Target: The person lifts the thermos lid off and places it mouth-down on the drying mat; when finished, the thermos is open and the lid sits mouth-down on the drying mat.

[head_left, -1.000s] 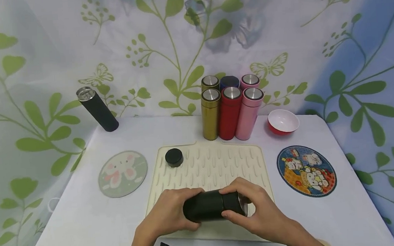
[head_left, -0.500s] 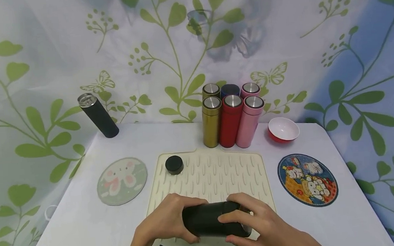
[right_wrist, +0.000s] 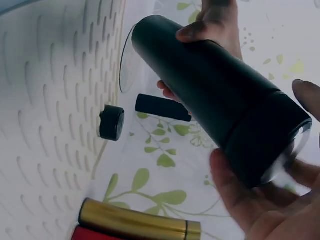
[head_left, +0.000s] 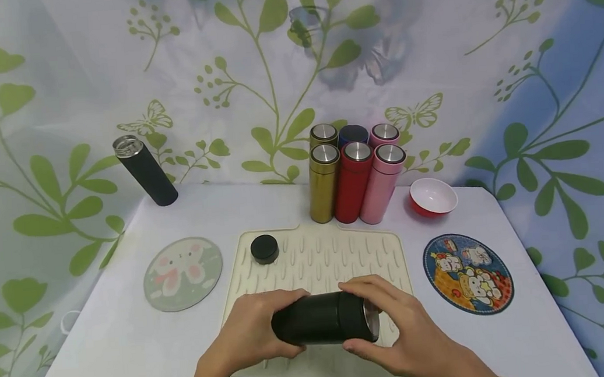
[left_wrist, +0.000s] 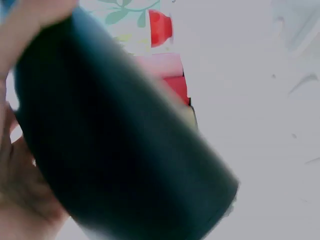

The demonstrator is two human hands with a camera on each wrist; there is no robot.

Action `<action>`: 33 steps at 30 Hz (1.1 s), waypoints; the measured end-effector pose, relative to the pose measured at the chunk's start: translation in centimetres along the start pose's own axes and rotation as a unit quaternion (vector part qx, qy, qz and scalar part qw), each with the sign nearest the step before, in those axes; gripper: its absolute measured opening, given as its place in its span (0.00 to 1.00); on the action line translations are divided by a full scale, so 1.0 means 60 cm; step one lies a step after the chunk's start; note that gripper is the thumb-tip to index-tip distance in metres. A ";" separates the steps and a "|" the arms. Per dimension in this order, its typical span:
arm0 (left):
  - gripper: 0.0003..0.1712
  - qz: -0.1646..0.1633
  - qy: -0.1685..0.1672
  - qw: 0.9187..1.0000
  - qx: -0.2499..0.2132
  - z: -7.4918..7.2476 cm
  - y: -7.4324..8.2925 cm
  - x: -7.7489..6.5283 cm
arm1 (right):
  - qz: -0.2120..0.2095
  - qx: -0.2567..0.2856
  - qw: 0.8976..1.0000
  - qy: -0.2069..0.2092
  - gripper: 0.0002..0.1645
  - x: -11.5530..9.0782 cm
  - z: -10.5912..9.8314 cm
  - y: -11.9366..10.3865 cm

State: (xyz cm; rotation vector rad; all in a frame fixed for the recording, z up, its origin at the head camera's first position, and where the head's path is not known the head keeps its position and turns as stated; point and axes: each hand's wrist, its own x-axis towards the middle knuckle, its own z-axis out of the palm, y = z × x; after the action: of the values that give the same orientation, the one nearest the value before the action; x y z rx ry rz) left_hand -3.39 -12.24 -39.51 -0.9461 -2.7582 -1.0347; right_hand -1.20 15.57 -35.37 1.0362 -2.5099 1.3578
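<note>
Over the cream ridged mat, a black thermos point(head_left: 311, 321) is held on its side between both hands. My left hand point(head_left: 251, 333) grips the body near its base, thumb and fingers on opposite sides. At the other end, my right hand point(head_left: 403, 328) holds the thermos's black lid point(right_wrist: 265, 140), whose silvery top faces right. The lid sits on the body with a thin seam between them. A loose black lid point(head_left: 265, 249) lies on the mat's far left corner. Beyond it, at the table's back left, stands a second black thermos point(head_left: 147, 171) with an uncovered steel mouth.
Several gold, red, pink and blue thermoses point(head_left: 353, 182) stand grouped behind the mat point(head_left: 333, 262). A red and white bowl point(head_left: 433, 197) is to their right. Round patterned mats lie at both sides, a pale rabbit one point(head_left: 183, 274) and a blue one point(head_left: 468, 274).
The right fingers have shifted around the lid end, reaching forward along the body and then back to the lid. The left hand keeps its grip. The head view has tilted slightly.
</note>
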 end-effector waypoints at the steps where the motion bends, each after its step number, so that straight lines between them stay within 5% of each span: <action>1: 0.44 0.012 0.025 0.999 0.030 0.003 0.002 -0.001 | 0.044 0.013 0.999 -0.001 0.38 0.001 0.000 0.002; 6: 0.46 0.052 0.104 0.985 0.130 0.015 0.003 -0.004 | 0.230 0.074 0.970 -0.036 0.27 0.007 0.002 0.006; 11: 0.45 0.052 0.106 0.982 0.145 0.017 0.001 -0.007 | 0.283 0.129 0.949 -0.044 0.23 0.013 0.007 0.005; 15: 0.47 0.042 0.092 0.985 0.142 0.015 0.001 -0.008 | 0.245 0.129 0.961 -0.023 0.22 0.010 0.013 0.006; 24: 0.46 0.035 0.080 0.991 0.104 0.012 0.004 -0.010 | 0.068 0.068 0.995 0.006 0.27 0.000 0.019 0.007; 33: 0.45 0.012 0.050 0.997 0.055 0.010 -0.006 -0.019 | -0.085 -0.027 0.996 -0.023 0.30 0.002 0.021 0.007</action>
State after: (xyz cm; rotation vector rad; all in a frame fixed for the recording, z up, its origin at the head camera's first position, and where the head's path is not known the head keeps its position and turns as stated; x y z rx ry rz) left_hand -2.58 -12.68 -40.42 -0.8849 -2.6839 -0.8913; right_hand -1.25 14.67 -36.37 1.2518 -2.4103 1.2254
